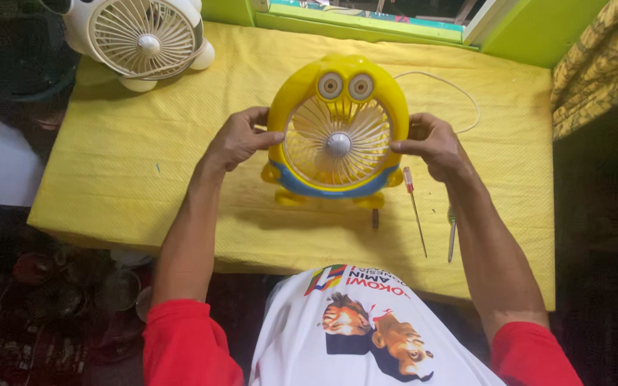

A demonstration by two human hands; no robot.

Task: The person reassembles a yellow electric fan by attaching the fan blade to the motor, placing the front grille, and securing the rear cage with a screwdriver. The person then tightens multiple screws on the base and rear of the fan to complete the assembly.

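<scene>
A small yellow desk fan (337, 129) shaped like a cartoon figure, with two round eyes, a blue base band and yellow feet, stands upright on a table covered in yellow cloth (144, 164). My left hand (241, 137) grips its left side, thumb on the front grille. My right hand (430, 143) grips its right side the same way. A white cord (459, 93) runs from behind the fan across the cloth.
A white fan (144, 36) stands at the table's far left corner. A red-handled screwdriver (415, 207) and a second thin tool (451, 232) lie by my right forearm. A green window ledge (366, 25) runs behind; a patterned curtain (602, 64) hangs right.
</scene>
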